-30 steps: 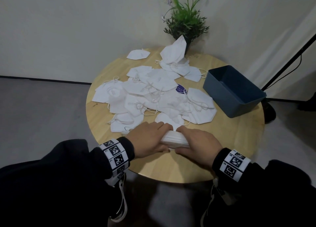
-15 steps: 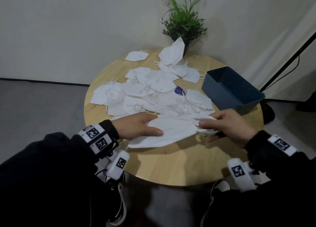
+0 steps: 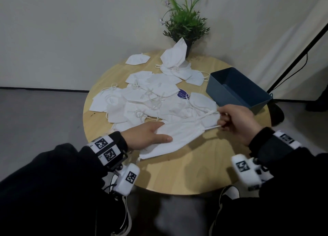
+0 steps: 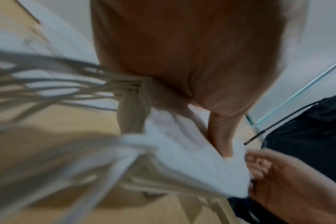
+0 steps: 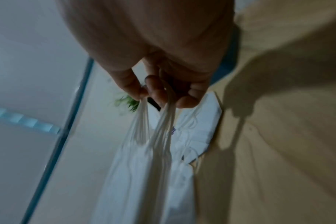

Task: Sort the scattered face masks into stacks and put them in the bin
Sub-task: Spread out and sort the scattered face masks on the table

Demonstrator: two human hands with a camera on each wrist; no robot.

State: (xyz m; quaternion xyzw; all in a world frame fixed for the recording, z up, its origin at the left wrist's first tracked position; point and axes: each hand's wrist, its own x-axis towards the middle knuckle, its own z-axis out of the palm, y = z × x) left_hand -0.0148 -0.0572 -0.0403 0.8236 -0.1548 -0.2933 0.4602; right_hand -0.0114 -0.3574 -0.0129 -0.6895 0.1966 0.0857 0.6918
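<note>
A stack of white face masks [image 3: 179, 138] hangs just above the front of the round wooden table [image 3: 186, 175], stretched between my hands. My left hand [image 3: 159, 131] grips its left end, thumb on top. My right hand [image 3: 224, 119] pinches the bundled ear loops [image 5: 159, 124] at its right end, just in front of the blue bin [image 3: 237, 91]. In the left wrist view the thumb [image 4: 220, 136] presses the stack [image 4: 182, 159], with loose ear loops [image 4: 67, 84] trailing left. Many scattered masks [image 3: 150, 100] cover the table's middle and back.
A potted plant [image 3: 186, 22] stands at the table's far edge with a mask [image 3: 174, 55] leaning on it. The bin sits at the right edge, nothing visible inside. A black stand and cable [image 3: 292, 61] run along the right wall. Bare wood shows at the front.
A second ago both hands squeezed the stack on edge near the table's front. It now lies flat and stretched out, and my right hand has moved right, holding the ear loops.
</note>
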